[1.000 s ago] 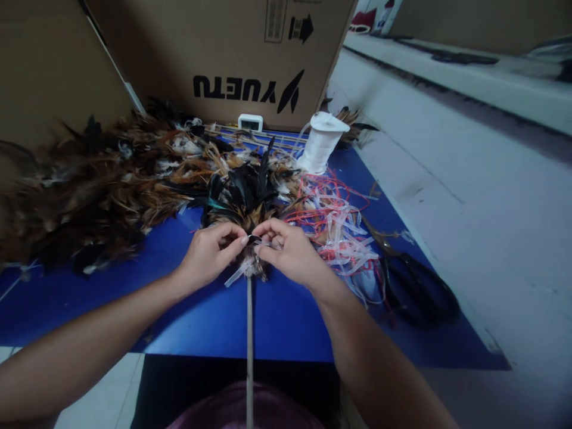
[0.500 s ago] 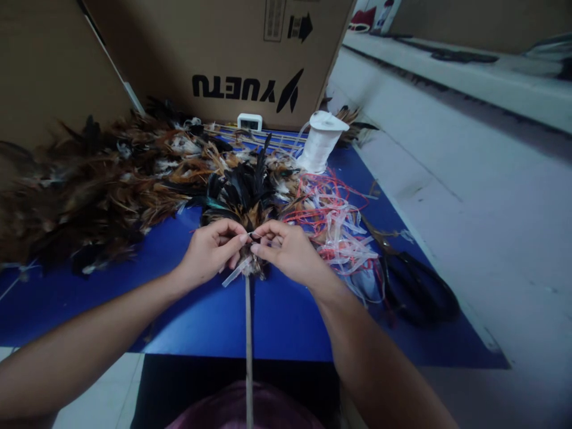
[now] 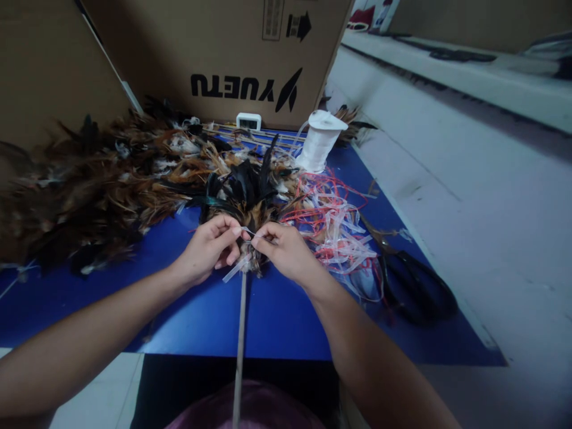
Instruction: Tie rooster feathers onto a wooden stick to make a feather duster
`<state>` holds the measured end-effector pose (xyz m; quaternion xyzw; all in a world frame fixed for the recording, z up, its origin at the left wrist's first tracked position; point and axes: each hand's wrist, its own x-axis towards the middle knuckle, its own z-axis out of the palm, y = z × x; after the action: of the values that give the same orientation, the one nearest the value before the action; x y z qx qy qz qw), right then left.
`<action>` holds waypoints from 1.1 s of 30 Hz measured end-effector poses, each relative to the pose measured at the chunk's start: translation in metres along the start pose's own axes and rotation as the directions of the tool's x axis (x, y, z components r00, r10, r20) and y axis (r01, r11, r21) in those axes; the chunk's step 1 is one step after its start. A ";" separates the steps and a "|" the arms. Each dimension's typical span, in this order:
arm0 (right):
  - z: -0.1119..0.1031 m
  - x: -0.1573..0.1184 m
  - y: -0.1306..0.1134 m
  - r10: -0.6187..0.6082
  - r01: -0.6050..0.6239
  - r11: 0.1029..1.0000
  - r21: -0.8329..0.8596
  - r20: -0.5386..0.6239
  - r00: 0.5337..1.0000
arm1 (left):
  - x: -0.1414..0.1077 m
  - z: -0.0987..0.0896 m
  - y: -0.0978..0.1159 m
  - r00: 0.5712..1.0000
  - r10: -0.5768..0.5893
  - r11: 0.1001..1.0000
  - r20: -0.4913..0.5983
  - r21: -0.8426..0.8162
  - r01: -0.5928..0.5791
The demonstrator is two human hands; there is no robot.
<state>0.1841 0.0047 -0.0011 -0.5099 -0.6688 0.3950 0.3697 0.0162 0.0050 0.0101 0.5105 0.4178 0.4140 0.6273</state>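
Note:
A bundle of black and brown feathers (image 3: 245,189) lies on the blue table, fixed around the upper end of a thin stick (image 3: 240,345) that runs down toward my body. Over the base of the feathers, my left hand (image 3: 217,243) pinches a thin white ribbon (image 3: 247,230) between thumb and forefinger. Close by on the right, my right hand (image 3: 282,244) is closed in a pinch on the same ribbon, which stretches across the short gap. A loose translucent ribbon end (image 3: 235,269) hangs beside the stick below my left fingers.
A large feather pile (image 3: 102,185) covers the table's left. To the right lie tangled red and clear strings (image 3: 339,226) and black-handled scissors (image 3: 415,286). A white ribbon spool (image 3: 319,143) and a small digital display (image 3: 249,121) stand before a cardboard box (image 3: 214,47).
My hands have drawn slightly apart, so more of the ribbon shows between them. The stick's lower end has swung a little to the left.

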 end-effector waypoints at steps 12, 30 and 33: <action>-0.004 -0.002 -0.006 0.039 -0.039 0.996 -0.083 -0.001 0.999 | 0.003 -0.003 -0.011 0.992 0.120 0.948 0.026 0.292 -0.122; 0.003 -0.003 -0.010 0.098 -0.098 0.987 0.130 0.002 0.995 | -0.006 -0.003 0.000 0.951 0.295 0.630 0.094 0.729 -0.268; 0.004 -0.004 -0.009 0.049 -0.049 0.995 0.091 -0.002 0.999 | -0.006 -0.002 0.002 0.935 0.331 0.572 0.126 0.762 -0.305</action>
<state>0.1777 -0.0015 0.0052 -0.5097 -0.6365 0.4330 0.3841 0.0122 0.0003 0.0124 0.7888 0.4647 0.3091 0.2575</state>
